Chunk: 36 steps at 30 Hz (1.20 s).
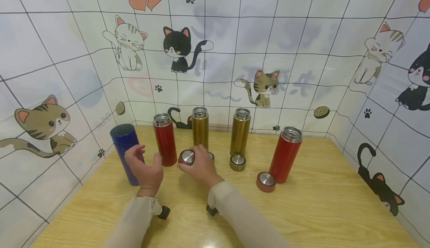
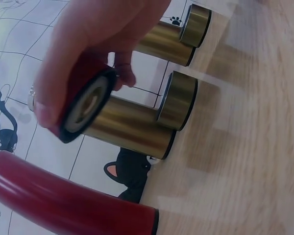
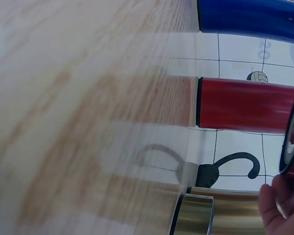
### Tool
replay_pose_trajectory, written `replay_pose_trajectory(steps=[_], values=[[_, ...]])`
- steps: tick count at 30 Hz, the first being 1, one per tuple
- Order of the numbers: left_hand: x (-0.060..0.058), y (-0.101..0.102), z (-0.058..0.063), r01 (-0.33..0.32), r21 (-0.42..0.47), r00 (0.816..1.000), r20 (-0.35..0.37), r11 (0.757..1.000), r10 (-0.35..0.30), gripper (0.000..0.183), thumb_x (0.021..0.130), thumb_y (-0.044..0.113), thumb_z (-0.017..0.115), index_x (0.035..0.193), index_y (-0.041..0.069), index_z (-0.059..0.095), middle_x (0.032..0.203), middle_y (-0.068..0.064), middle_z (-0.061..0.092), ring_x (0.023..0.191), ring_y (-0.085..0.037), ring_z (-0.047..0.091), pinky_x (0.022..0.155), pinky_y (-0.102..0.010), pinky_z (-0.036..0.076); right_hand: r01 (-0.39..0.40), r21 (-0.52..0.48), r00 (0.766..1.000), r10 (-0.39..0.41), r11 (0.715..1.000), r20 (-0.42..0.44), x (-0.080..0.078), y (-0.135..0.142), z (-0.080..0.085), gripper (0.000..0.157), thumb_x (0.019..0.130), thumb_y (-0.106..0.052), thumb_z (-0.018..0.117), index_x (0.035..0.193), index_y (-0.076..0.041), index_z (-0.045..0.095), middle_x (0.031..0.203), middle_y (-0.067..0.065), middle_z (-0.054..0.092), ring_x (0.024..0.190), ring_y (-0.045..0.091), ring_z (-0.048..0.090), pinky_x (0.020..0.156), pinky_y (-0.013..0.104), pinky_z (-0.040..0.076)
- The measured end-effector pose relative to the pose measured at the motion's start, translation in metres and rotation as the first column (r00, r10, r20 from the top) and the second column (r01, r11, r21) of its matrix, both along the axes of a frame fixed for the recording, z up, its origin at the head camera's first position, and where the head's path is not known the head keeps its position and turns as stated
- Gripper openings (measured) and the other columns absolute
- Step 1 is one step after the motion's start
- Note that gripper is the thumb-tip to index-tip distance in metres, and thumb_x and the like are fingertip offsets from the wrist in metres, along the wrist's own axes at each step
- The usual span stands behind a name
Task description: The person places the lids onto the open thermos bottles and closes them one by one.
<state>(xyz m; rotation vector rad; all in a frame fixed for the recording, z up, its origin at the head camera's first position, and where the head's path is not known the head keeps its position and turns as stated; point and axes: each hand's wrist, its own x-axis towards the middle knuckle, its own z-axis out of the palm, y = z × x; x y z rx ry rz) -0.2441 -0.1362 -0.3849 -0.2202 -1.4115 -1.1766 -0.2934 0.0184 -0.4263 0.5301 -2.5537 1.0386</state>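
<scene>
In the head view my right hand (image 1: 201,166) pinches a red flask lid (image 1: 186,157), its shiny disc facing up, above the table. The left wrist view shows the lid's (image 2: 85,105) dark-rimmed underside. My left hand (image 1: 146,171) holds nothing; its fingers are loosely bent and its thumb points up, in front of the blue flask (image 1: 122,138). Just behind both hands stands an uncapped red flask (image 1: 165,140) with a bare steel neck. Behind the right hand is an uncapped gold flask (image 1: 200,125), its gold lid (image 2: 177,100) partly hidden in the head view.
Farther right stand another uncapped gold flask (image 1: 240,132) with a gold lid (image 1: 238,162) before it, and an uncapped red flask (image 1: 286,154) beside its red lid (image 1: 266,181). A cat-print sheet (image 1: 215,65) walls in the wooden table (image 1: 322,210).
</scene>
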Motion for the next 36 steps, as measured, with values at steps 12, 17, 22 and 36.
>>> replay_pose_trajectory(steps=[12,17,22,36], values=[[-0.025,-0.009,-0.028,0.122,-0.116,0.989,0.103,0.986,-0.111,0.063,0.068,-0.023,0.062,0.127,-0.014,0.041,0.134,-0.028,0.042,0.11,-0.04,0.049,0.089,-0.038,0.046,-0.011,-0.08,0.992,0.001,0.997,-0.126,0.006,-0.001,0.007,0.067,0.079,-0.05,0.077,0.131,-0.016,0.053,0.112,-0.001,0.051,0.101,0.014,0.052,0.082,0.031,0.052],[-0.038,-0.016,-0.044,0.135,-0.176,0.978,0.184,0.975,-0.102,0.074,0.07,-0.02,0.066,0.137,-0.002,0.039,0.144,-0.014,0.039,0.12,-0.035,0.047,0.095,-0.046,0.046,-0.052,-0.132,0.981,0.026,0.99,-0.192,0.006,-0.003,0.011,0.07,0.08,-0.051,0.076,0.134,-0.014,0.052,0.116,0.001,0.053,0.105,0.015,0.052,0.083,0.03,0.052],[-0.044,-0.018,-0.045,0.157,-0.198,0.953,0.287,0.968,-0.096,0.082,0.077,-0.011,0.071,0.147,0.007,0.031,0.152,-0.01,0.032,0.129,-0.034,0.042,0.1,-0.05,0.042,-0.077,-0.128,0.967,0.043,0.989,-0.25,0.005,-0.005,0.015,0.071,0.08,-0.048,0.076,0.135,-0.011,0.051,0.12,0.003,0.054,0.109,0.016,0.052,0.087,0.029,0.051],[-0.076,-0.028,-0.034,0.246,-0.061,0.776,0.61,0.967,-0.159,0.106,0.083,0.012,0.078,0.157,0.026,0.004,0.161,-0.004,0.012,0.143,-0.031,0.024,0.109,-0.053,0.031,-0.086,-0.088,0.937,0.051,0.992,-0.345,0.003,-0.009,0.023,0.071,0.08,-0.039,0.08,0.136,-0.009,0.05,0.126,0.004,0.055,0.116,0.018,0.046,0.094,0.03,0.047]])
